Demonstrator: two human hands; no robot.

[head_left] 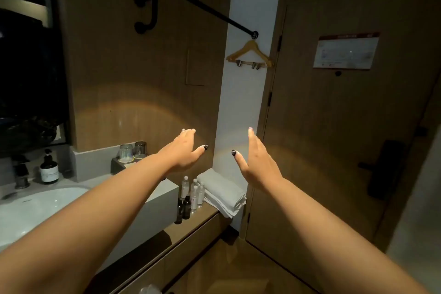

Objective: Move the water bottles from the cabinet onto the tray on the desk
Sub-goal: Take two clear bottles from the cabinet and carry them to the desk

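Observation:
Several small clear water bottles [194, 192] with white caps stand upright on a low wooden cabinet top [205, 216], next to two dark bottles [183, 207]. My left hand [185, 150] is stretched out above and to the left of them, fingers apart, holding nothing. My right hand [256, 160] is raised to their upper right, also open with nothing in it. Both hands hover well above the bottles, not touching them. No tray for the bottles is in view.
Folded white towels [224, 194] lie right beside the bottles. A white sink [31, 210] and grey counter are at left, with two upturned glasses [132, 151] and a soap bottle [49, 169]. A wooden door [334, 126] stands at right; a hanger [250, 56] hangs from a black rail.

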